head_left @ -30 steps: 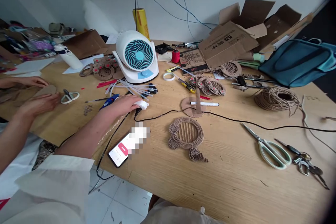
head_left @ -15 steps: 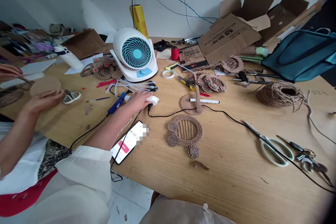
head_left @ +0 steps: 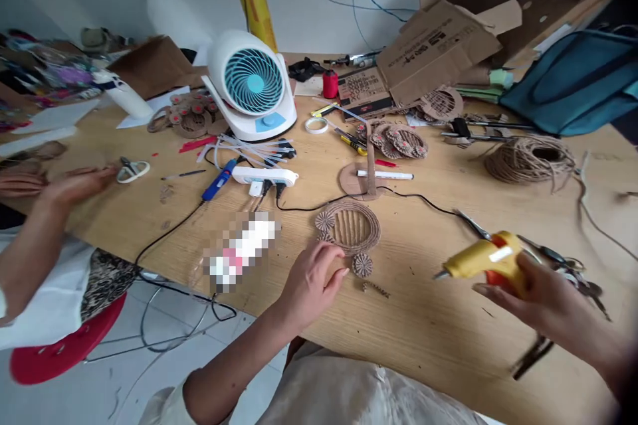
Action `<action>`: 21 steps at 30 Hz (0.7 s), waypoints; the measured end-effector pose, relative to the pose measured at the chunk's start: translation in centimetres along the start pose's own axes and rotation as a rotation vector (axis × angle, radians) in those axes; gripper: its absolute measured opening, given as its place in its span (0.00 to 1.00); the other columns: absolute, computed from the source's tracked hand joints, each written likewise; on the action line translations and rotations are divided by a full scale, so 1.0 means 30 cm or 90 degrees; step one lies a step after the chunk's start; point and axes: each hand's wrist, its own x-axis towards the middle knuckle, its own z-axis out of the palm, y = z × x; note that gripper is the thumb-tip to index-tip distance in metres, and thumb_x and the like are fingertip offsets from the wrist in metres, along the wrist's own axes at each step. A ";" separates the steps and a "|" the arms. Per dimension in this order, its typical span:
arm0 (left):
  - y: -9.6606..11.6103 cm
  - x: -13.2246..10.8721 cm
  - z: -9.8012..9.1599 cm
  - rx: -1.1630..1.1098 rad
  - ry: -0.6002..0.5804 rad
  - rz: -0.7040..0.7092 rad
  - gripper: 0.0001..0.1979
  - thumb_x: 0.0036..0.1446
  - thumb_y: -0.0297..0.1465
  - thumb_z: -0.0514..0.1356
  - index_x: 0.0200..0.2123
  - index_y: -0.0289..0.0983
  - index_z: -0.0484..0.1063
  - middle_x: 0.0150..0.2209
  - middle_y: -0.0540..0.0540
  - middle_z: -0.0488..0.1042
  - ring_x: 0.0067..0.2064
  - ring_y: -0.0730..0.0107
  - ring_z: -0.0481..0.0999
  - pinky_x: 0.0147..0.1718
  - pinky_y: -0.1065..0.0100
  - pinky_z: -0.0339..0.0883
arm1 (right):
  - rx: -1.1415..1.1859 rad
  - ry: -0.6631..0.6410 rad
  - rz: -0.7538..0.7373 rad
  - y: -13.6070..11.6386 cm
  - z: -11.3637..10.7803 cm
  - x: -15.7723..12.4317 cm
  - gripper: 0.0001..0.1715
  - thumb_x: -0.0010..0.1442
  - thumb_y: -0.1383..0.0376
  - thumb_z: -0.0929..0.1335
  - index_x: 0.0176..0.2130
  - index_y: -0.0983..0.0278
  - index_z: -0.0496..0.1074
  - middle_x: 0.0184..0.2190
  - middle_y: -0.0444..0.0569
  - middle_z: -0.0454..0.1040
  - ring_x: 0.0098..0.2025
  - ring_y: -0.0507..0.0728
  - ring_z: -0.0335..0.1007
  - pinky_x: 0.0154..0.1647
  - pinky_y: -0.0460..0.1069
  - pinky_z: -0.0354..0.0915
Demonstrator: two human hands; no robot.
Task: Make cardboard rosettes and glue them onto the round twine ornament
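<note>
In my right hand (head_left: 538, 299) is a yellow hot glue gun (head_left: 481, 255), held above the table with its nozzle pointing left. My left hand (head_left: 316, 279) is at the lower left of a round coil of brown paper cord (head_left: 376, 229) with strips across its middle. Its thumb stands apart from the curved fingers, whose tips partly cover a small pleated rosette. Another rosette (head_left: 325, 221) sits at the coil's upper left. A loose rosette (head_left: 362, 265) lies just below the coil, right of my left hand, and a short twisted strip (head_left: 376, 289) lies nearer me.
A white power strip (head_left: 264, 176), blue glue gun (head_left: 219, 180) and fan (head_left: 254, 86) stand left of centre. Scissors (head_left: 473, 224) and keys (head_left: 573, 265) lie beneath the right hand. A cord bundle (head_left: 531, 159) lies right. Another person's hand (head_left: 82, 184) is far left.
My left hand has left the power strip and come right to the coil. My right hand has entered, holding the yellow glue gun. The other person's hand no longer shows the cardboard disc.
</note>
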 end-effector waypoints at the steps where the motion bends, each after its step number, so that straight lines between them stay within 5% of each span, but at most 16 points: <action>1: -0.002 -0.008 0.017 -0.021 0.011 -0.015 0.12 0.61 0.25 0.61 0.47 0.40 0.65 0.45 0.44 0.72 0.49 0.61 0.73 0.49 0.60 0.69 | -0.005 -0.030 0.008 0.011 0.025 0.010 0.27 0.50 0.41 0.74 0.29 0.58 0.67 0.18 0.43 0.63 0.19 0.52 0.55 0.15 0.49 0.54; 6: 0.007 0.002 0.081 -0.045 -0.028 0.035 0.25 0.53 0.27 0.69 0.51 0.40 0.62 0.49 0.41 0.70 0.53 0.54 0.71 0.51 0.55 0.69 | 0.036 -0.093 -0.017 0.006 0.116 -0.009 0.24 0.52 0.44 0.73 0.33 0.59 0.65 0.21 0.41 0.64 0.21 0.51 0.57 0.20 0.47 0.55; 10: 0.010 0.030 0.119 -0.009 -0.053 0.086 0.23 0.57 0.30 0.66 0.54 0.40 0.62 0.49 0.41 0.70 0.53 0.53 0.71 0.52 0.53 0.69 | -0.022 -0.079 -0.069 -0.022 0.124 -0.036 0.17 0.54 0.53 0.72 0.33 0.60 0.65 0.24 0.42 0.67 0.25 0.52 0.60 0.24 0.47 0.58; 17: -0.034 0.047 0.155 0.081 -0.033 0.118 0.22 0.63 0.37 0.61 0.58 0.38 0.62 0.51 0.38 0.68 0.53 0.50 0.70 0.51 0.51 0.68 | 0.048 0.089 0.028 0.138 0.002 -0.083 0.26 0.50 0.46 0.73 0.31 0.58 0.59 0.22 0.39 0.61 0.22 0.51 0.55 0.21 0.47 0.53; 21: -0.057 0.044 0.167 0.101 -0.007 0.118 0.22 0.64 0.38 0.60 0.57 0.37 0.63 0.52 0.38 0.68 0.54 0.50 0.70 0.53 0.50 0.67 | 0.068 0.210 0.090 0.250 -0.060 -0.029 0.28 0.46 0.46 0.75 0.32 0.58 0.60 0.21 0.40 0.62 0.23 0.52 0.56 0.22 0.48 0.53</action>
